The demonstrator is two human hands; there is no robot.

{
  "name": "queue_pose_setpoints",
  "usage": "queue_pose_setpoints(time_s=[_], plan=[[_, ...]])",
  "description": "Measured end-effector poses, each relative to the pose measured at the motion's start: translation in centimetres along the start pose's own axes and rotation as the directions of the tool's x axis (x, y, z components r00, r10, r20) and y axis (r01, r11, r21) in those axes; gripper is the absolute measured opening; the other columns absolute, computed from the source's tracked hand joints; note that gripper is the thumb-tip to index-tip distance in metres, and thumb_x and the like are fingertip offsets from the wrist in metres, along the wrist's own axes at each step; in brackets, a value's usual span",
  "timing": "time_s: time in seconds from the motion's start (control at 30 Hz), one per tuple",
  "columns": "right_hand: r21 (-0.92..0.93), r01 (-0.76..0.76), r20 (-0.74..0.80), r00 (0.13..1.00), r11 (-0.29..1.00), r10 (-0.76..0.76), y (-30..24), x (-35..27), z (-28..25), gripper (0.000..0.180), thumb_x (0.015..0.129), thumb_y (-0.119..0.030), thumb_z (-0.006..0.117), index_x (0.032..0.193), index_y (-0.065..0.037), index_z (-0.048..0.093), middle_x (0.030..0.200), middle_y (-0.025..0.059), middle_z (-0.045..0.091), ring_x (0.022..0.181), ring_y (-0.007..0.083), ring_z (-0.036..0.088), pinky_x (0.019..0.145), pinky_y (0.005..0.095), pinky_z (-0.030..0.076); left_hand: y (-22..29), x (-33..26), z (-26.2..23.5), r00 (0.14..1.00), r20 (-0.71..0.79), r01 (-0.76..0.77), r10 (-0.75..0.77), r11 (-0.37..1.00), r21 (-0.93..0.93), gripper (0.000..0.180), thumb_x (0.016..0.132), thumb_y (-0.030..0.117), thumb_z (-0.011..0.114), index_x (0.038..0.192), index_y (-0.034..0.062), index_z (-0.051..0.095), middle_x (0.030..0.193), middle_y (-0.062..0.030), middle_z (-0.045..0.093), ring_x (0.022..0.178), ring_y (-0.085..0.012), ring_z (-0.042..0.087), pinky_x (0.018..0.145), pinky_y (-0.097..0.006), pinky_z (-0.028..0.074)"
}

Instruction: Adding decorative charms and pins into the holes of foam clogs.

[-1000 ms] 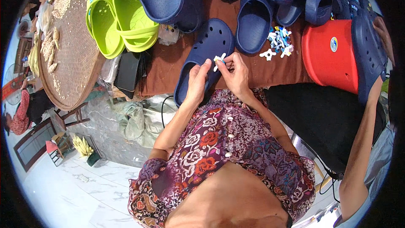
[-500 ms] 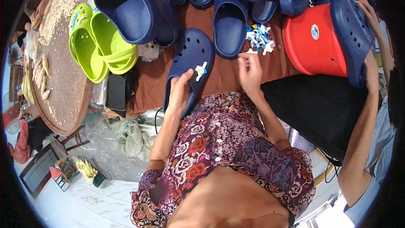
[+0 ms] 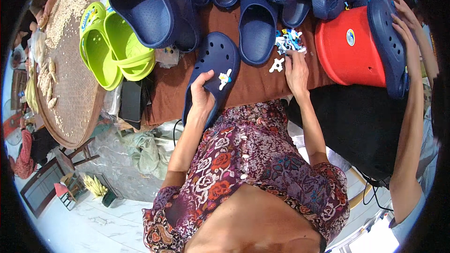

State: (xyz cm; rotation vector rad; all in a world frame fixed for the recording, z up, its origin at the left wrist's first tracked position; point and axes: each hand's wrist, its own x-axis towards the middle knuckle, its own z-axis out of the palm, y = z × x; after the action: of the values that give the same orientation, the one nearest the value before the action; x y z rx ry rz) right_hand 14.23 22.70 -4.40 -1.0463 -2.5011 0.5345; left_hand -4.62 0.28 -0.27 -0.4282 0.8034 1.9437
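My left hand grips a navy blue clog by its side, the thumb lying on top of the strap area. The clog rests on the brown cloth with its toe pointing away from me. A small white figure-shaped shoe charm with blue and yellow parts sits on its upper. To the right, my right hand reaches to the near edge of a pile of small white, blue and black charms, its fingers somewhat apart. One white charm lies loose beside that hand.
Several navy clogs line the far side of the brown cloth. Lime green clogs stand at left beside a woven tray. At right, a co-worker's hands hold a navy clog against a red bucket.
My right hand has moved right to the charm pile, and a white charm now lies apart on the cloth. The left hand keeps its hold. The co-worker's hands have shifted on their clog.
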Motion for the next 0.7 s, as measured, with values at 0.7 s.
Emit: queue_pose_setpoints(time_s=[0.7], plan=[[0.528, 0.059, 0.219, 0.954, 0.847, -0.203, -12.1, 1.3, 3.0, 0.013, 0.092, -0.008, 0.06, 0.101, -0.004, 0.067, 0.092, 0.0125, 0.064, 0.084, 0.0297, 0.066, 0.074, 0.0356, 0.051, -1.2, -1.0, -2.2, 0.998, 0.054, -0.007, 0.006, 1.0, 0.016, 0.052, 0.07, 0.006, 0.051, 0.12, -0.0092, 0.054, 0.115, -0.0188, 0.064, 0.104, -0.0315, 0.064, 0.097, -0.042, 0.05]])
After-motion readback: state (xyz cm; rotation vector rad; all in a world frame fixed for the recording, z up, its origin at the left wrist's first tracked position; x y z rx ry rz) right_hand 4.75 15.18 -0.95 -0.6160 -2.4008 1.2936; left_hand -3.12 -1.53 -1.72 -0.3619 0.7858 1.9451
